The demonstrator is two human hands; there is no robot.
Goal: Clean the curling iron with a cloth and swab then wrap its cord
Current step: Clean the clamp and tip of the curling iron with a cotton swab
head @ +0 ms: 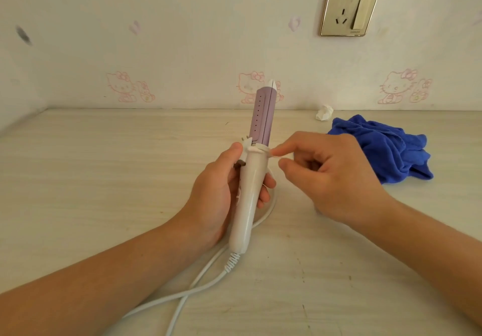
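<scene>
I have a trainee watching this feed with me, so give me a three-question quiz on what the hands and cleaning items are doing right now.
1. True or false: the blue cloth is in the right hand.
2. Which hand grips the curling iron? A) left B) right C) both
3. Fill in: the swab tip is at the iron's white ____ below the purple barrel.

Key:
1. False; it lies on the table, and the right hand pinches the swab.
2. A; the left hand holds the handle upright.
3. Collar.
</scene>
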